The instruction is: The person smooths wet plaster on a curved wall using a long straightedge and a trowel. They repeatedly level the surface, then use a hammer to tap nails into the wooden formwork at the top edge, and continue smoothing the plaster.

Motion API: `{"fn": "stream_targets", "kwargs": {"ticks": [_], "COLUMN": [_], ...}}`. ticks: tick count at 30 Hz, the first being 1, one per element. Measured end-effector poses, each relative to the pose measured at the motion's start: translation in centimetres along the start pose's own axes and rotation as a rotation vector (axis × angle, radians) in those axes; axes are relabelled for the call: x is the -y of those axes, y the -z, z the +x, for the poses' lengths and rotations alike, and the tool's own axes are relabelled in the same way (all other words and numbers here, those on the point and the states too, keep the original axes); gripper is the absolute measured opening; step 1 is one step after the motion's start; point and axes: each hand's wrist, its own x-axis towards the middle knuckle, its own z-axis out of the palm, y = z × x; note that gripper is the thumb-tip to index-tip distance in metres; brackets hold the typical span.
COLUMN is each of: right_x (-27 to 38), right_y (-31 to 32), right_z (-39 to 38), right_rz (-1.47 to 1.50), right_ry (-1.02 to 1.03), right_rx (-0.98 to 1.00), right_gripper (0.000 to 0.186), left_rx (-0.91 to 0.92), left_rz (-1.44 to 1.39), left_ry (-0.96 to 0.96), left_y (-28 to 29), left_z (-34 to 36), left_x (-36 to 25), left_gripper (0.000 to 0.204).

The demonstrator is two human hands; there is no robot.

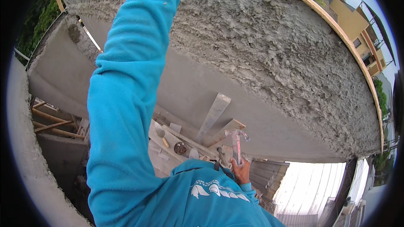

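Note:
My right hand (241,171) is closed round the handle of a claw hammer (237,147), whose worn, reddish handle stands up with the metal head on top. The hammer is in front of a grey wall, low in the view. Stretched up across the left half is my left arm (130,71) in a blue sleeve. It runs out of the top edge, so my left hand is hidden from view. Behind that arm spreads the wall, with rough grey plaster (269,38) above and a smooth grey face (202,80) below.
A wooden strip (332,25) edges the wall's top. Below, two boards (213,115) lean on the wall near a trowel (160,133) and a round container of small pieces (180,148). Bamboo poles (52,120) cross a dark opening at left. Pale corrugated sheets (309,187) lie lower right.

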Motion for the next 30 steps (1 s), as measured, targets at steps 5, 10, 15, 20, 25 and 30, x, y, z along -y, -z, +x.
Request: {"fn": "stream_targets", "kwargs": {"ticks": [5,10,15,20,25,30], "right_x": [-0.3,1.8,5.8,12.7,18.6,25.7], "right_y": [0.1,1.0,3.7,6.4,8.8,10.8], "right_z": [0.9,1.2,2.4,3.8,4.8,4.2], "right_rz": [-0.009,0.008,-0.043,0.007,0.088,0.142], "right_ry": [0.006,0.075,0.098,0.214,0.383,0.535], "right_rx": [0.027,0.031,0.017,0.021,0.059,0.062], "right_gripper": [0.024,0.029,0.027,0.034,0.051,0.062], "left_rx": [0.027,-0.012,0.119,0.217,-0.023,0.034], "left_rz": [-1.02,-0.039,0.566,0.555,0.43,0.47], "left_ry": [0.555,-0.101,-0.075,0.044,0.033,-0.048], "left_y": [-0.9,-1.9,-0.5,0.0,-1.1,-2.1], "left_z": [-0.7,-0.4,0.5,0.4,-0.1,0.0], "left_x": [1.1,2.0,-1.5,-2.3,-1.7,-0.5], "left_gripper": [0.015,0.012,0.014,0.017,0.016,0.011]}}
